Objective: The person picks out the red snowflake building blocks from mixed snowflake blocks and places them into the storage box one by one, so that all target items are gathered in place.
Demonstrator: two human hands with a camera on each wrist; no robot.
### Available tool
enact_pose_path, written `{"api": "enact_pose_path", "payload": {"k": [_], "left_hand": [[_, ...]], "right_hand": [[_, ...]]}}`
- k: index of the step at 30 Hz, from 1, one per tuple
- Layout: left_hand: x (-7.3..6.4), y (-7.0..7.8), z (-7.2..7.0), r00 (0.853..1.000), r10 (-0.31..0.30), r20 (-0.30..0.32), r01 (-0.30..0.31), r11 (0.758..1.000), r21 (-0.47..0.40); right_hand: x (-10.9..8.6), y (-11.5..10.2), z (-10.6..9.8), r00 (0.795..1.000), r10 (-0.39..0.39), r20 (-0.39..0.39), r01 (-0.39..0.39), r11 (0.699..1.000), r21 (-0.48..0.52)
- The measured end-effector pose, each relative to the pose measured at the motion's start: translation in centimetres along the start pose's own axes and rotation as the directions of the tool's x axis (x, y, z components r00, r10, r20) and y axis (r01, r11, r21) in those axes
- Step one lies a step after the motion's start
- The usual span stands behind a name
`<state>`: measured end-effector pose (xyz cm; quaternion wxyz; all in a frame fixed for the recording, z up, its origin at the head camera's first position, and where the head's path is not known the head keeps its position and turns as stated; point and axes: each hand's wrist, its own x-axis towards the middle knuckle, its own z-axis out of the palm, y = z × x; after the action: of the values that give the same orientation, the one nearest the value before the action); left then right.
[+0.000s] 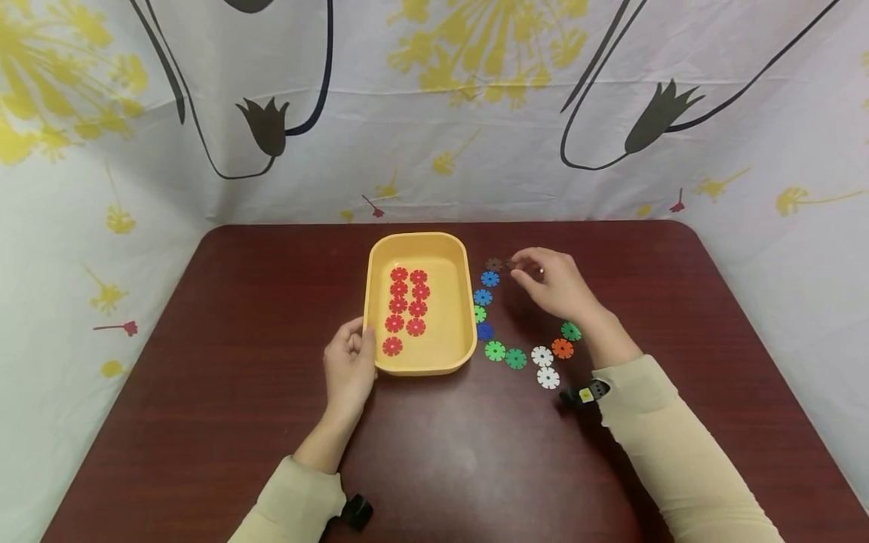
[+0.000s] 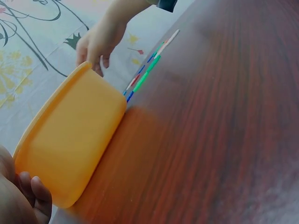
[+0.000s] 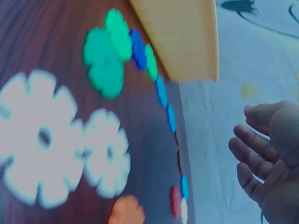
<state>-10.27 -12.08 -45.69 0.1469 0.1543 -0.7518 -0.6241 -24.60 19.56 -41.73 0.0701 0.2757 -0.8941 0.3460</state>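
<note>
My left hand (image 1: 349,366) grips the left side of a yellow plastic tray (image 1: 449,317), thumb at the rim and fingers curled against the outer wall. Inside the tray lie red notched plastic discs (image 1: 397,305) in two columns. To its right, my right hand (image 1: 555,285) hovers over the table beside brown notched discs (image 1: 494,265). In the right wrist view its fingers are parted and loosely bent, with nothing seen between them. Blue discs (image 1: 483,297), green discs (image 1: 516,358) and white discs (image 1: 542,356) form part of a curved line under this hand, which hides some of it.
An orange disc (image 1: 563,348) and a dark green disc (image 1: 572,330) lie near the right forearm. The dark red-brown table (image 1: 271,302) ends at a patterned cloth (image 1: 421,151) behind and at both sides. Red and pale discs show edge-on in the right wrist view.
</note>
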Motion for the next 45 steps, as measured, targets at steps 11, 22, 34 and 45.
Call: {"api": "enact_pose_path", "payload": {"k": [11,22,34,45], "left_hand": [[0.1,0.1,0.1,1.0,-0.004,0.002,0.004,1.0,0.007],[0.0,0.0,0.0,1.0,0.007,0.0,-0.007,1.0,0.019],[-0.1,-0.1,-0.1,1.0,-0.005,0.011,0.005,1.0,0.014],[0.1,0.1,0.0,1.0,-0.003,0.009,0.003,1.0,0.006]], "right_hand": [[-1.9,3.4,-0.9,0.984,0.168,0.049,-0.162,0.981,-0.107],[-2.9,4.2,-1.4,0.922,0.322,0.214,-0.283,0.939,-0.194],[-3.1,4.3,-1.1,0.933,0.278,0.229,-0.245,0.956,-0.164],[-2.8,3.5,-1.4,0.868,0.321,0.379,-0.318,0.945,-0.073]]}}
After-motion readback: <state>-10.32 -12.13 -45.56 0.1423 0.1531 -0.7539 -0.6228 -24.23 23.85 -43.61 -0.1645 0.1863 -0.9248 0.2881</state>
